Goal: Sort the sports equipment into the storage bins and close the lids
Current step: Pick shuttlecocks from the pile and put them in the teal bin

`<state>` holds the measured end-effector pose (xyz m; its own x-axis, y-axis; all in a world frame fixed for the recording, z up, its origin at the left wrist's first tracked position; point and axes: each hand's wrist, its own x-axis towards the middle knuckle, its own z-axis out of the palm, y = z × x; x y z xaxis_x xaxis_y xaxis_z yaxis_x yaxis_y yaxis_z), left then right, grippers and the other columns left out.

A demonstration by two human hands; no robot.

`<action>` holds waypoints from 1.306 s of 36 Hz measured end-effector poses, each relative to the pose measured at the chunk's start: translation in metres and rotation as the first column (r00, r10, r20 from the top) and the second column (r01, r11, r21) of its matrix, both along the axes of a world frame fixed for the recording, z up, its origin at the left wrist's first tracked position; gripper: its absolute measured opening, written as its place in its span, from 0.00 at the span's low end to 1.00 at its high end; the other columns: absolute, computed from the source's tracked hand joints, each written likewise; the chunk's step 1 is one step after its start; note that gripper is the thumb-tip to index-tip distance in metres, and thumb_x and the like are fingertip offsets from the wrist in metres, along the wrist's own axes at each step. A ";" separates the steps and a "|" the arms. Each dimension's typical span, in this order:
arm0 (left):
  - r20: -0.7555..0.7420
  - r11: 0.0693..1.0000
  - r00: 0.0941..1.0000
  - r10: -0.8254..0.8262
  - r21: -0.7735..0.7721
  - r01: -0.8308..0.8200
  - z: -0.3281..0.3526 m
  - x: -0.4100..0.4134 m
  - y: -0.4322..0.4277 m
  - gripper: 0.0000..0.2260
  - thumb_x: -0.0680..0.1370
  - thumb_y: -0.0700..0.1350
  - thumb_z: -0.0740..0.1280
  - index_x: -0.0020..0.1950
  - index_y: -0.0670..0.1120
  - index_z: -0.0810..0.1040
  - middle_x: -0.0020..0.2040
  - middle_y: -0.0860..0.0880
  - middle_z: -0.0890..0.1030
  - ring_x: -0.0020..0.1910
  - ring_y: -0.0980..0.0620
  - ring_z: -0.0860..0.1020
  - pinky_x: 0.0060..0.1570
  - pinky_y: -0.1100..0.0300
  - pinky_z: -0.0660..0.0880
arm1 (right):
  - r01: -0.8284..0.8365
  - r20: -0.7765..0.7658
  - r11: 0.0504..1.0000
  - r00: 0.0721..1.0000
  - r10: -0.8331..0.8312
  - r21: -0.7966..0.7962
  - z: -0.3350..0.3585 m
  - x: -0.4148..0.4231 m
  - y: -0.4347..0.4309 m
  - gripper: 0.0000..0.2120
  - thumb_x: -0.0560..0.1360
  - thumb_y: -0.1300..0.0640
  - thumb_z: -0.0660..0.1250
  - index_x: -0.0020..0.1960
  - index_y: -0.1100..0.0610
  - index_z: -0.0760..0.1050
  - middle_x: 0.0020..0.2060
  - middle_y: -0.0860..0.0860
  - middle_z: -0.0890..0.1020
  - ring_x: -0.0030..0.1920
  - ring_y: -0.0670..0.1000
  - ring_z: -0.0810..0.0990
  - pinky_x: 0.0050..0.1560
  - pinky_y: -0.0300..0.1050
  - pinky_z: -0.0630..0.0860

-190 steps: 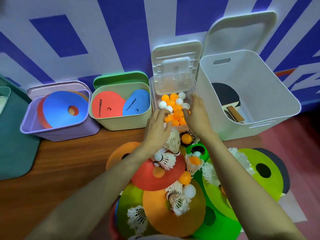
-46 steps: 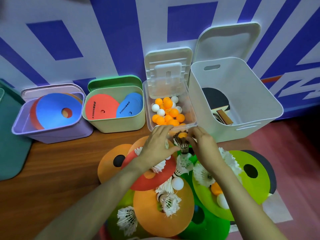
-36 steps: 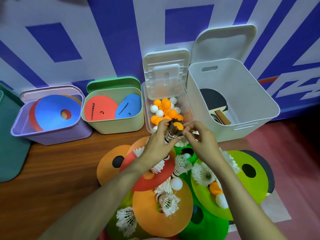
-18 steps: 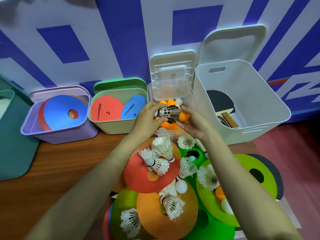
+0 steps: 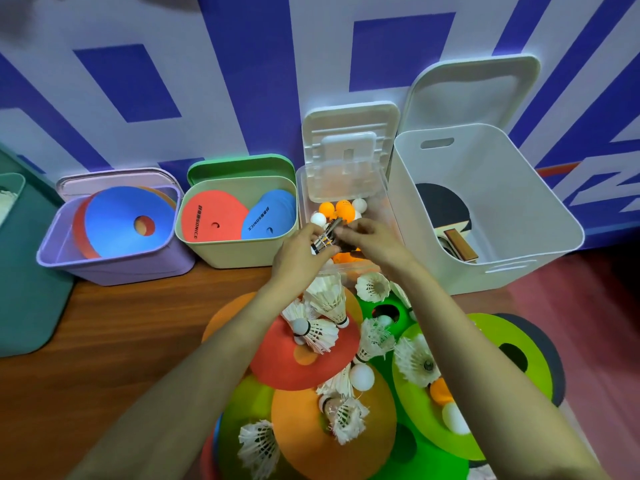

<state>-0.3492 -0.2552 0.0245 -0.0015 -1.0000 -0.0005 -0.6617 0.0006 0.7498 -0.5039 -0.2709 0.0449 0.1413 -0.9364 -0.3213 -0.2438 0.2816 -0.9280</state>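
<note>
Both hands meet just above the clear box (image 5: 341, 271), which has its lid up and orange and white balls (image 5: 345, 208) inside. The left hand (image 5: 304, 251) has its grip closed around a dark shuttlecock (image 5: 325, 237). The right hand (image 5: 374, 240) pinches the other end of it. Right of the clear box is a big white bin (image 5: 502, 202) with a paddle (image 5: 443, 209) inside. Left of the box is a green bin (image 5: 235, 251). In front of the box lie white shuttlecocks (image 5: 329, 299) on a red disc (image 5: 301, 365).
</note>
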 end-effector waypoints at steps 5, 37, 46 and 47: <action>-0.016 0.998 0.998 -0.065 -0.019 0.064 -0.002 -0.003 0.002 0.18 0.74 0.45 0.71 0.62 0.47 0.75 0.58 0.48 0.80 0.56 0.51 0.77 0.54 0.54 0.74 | 0.044 -0.106 0.996 0.993 -0.053 -0.082 -0.007 -0.005 0.001 0.01 0.75 0.58 0.68 0.44 0.54 0.78 0.40 0.50 0.81 0.47 0.54 0.81 0.58 0.58 0.75; 0.101 0.950 0.995 -0.012 -0.308 0.043 -0.005 0.082 0.102 0.14 0.76 0.50 0.60 0.47 0.44 0.82 0.45 0.50 0.81 0.48 0.53 0.71 0.51 0.66 0.65 | 0.023 -0.177 0.869 0.976 -0.127 -0.495 0.019 0.051 0.069 0.03 0.77 0.56 0.66 0.44 0.54 0.75 0.35 0.44 0.78 0.35 0.39 0.75 0.35 0.31 0.68; 0.111 0.849 0.892 0.439 -0.375 -0.371 0.020 0.203 0.108 0.06 0.77 0.41 0.65 0.48 0.42 0.81 0.46 0.46 0.80 0.49 0.43 0.73 0.51 0.66 0.62 | -0.114 -0.144 0.856 0.988 0.047 -0.504 0.038 0.203 0.034 0.07 0.77 0.58 0.65 0.51 0.61 0.78 0.45 0.54 0.83 0.47 0.51 0.80 0.47 0.39 0.71; 0.112 0.829 0.871 0.479 -0.383 -0.406 0.024 0.221 0.106 0.07 0.77 0.42 0.64 0.48 0.43 0.81 0.47 0.46 0.80 0.50 0.43 0.73 0.52 0.64 0.63 | -0.126 -0.149 0.850 0.987 0.056 -0.512 0.041 0.224 0.029 0.07 0.77 0.59 0.65 0.51 0.61 0.78 0.44 0.54 0.83 0.46 0.52 0.80 0.46 0.41 0.71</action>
